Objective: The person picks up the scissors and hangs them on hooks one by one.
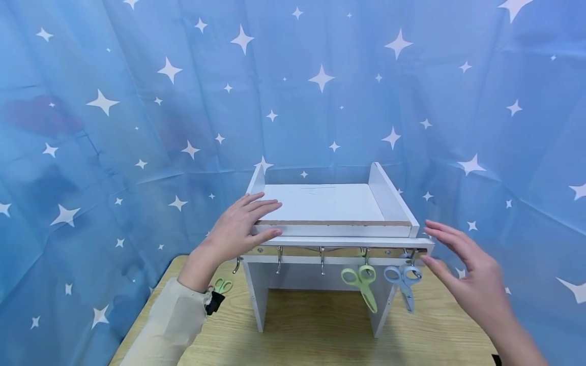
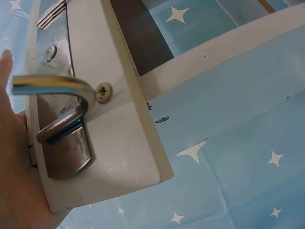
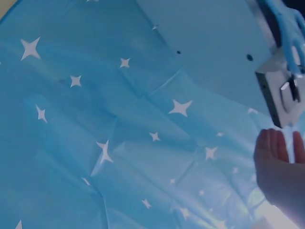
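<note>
On the front left corner of the white board shelf [image 1: 320, 202], left hand [image 1: 235, 229] with fingers outstretched, apparently steadying. Just beside the right end of the shiny metal hook strip [image 1: 299, 251], right hand [image 1: 473, 272] with fingers relaxed, holding nothing. Hanging from the rightmost hook [image 1: 413, 255], pale-blue scissors [image 1: 405, 282]; from the next hook inward [image 1: 366, 254], light-green scissors [image 1: 363, 287]. Lying on the wood-grain desk [image 1: 302, 325], near the black wristband [image 1: 214, 303], a second green-handled pair [image 1: 222, 292].

To steady well, press evenly from both ends, favour flat palms over fingertips, and avoid nudging the shelf along the desk. Approach the right end slowly, clear of the blue blades, so as not to swing either hanging pair loose.

Hard to judge: contact between right thumb and strip end. Hidden, probably behind the wristband: the desk pair's blades. Cut off at the right wrist view's edge: blue scissors and part of the right hand. Visible in the left wrist view: the leftmost hook [image 2: 62, 86] up close, without any scissors.
</note>
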The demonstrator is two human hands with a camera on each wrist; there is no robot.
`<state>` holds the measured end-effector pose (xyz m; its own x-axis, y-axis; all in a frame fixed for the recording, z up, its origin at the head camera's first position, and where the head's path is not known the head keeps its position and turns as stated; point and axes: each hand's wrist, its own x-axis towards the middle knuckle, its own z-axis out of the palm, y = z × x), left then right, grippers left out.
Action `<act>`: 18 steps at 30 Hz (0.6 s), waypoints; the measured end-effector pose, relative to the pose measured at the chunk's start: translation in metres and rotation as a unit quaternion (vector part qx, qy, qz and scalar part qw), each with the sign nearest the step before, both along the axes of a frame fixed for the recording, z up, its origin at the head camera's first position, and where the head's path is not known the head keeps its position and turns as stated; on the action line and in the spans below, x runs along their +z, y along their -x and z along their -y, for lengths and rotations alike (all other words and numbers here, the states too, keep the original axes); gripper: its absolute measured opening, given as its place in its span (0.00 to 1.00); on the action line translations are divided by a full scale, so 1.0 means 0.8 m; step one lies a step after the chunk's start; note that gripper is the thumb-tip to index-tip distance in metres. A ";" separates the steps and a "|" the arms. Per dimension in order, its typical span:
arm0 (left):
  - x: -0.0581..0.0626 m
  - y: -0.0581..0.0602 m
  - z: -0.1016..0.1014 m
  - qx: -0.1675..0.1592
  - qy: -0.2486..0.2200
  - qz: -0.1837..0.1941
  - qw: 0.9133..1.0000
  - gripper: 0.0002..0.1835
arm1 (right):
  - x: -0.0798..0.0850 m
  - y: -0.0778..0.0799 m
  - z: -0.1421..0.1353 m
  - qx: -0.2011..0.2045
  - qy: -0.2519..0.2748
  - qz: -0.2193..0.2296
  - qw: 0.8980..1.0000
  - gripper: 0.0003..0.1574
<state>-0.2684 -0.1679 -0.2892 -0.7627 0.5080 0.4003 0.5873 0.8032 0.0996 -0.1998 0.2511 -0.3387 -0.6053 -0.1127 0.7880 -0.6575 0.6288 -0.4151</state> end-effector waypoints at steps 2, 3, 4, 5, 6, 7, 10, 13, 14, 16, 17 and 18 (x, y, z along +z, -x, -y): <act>0.000 0.000 0.000 -0.002 -0.001 0.000 1.000 0.33 | 0.000 0.004 -0.001 -0.006 -0.026 -0.004 1.000 0.44; 0.000 0.000 0.000 -0.002 0.000 0.000 1.000 0.33 | -0.001 0.005 -0.002 -0.006 -0.036 -0.008 0.999 0.46; 0.000 0.000 0.000 -0.002 -0.001 0.001 1.000 0.33 | -0.001 0.007 -0.003 -0.002 -0.043 -0.013 0.999 0.46; 0.000 0.000 -0.001 -0.003 -0.001 0.000 1.000 0.33 | -0.001 0.008 -0.004 0.003 -0.048 -0.019 0.999 0.45; 0.000 0.000 -0.001 -0.002 -0.001 0.001 1.000 0.33 | -0.002 0.010 -0.004 0.010 -0.053 -0.028 0.998 0.44; -0.001 0.000 -0.002 -0.002 0.000 0.001 1.000 0.33 | -0.002 0.012 -0.005 0.016 -0.058 -0.040 0.997 0.42; -0.001 0.001 -0.003 -0.002 0.000 0.002 1.000 0.34 | -0.001 0.019 -0.006 0.035 -0.067 -0.072 0.995 0.33; -0.001 0.001 -0.004 -0.003 0.001 0.003 1.000 0.34 | -0.002 0.024 -0.006 0.039 -0.073 -0.092 0.992 0.37; -0.001 0.001 -0.004 -0.003 0.002 0.004 1.000 0.34 | -0.002 0.026 -0.006 0.036 -0.075 -0.098 0.992 0.39; 0.000 0.001 -0.002 0.001 0.004 0.003 1.000 0.34 | -0.003 0.028 -0.004 0.033 -0.077 -0.110 0.990 0.40; 0.000 0.000 -0.001 0.003 0.007 0.002 1.000 0.34 | -0.003 0.030 -0.004 0.034 -0.076 -0.114 0.990 0.40; 0.001 0.000 0.000 0.004 0.011 0.002 1.000 0.34 | -0.004 0.031 -0.003 0.035 -0.076 -0.118 0.990 0.39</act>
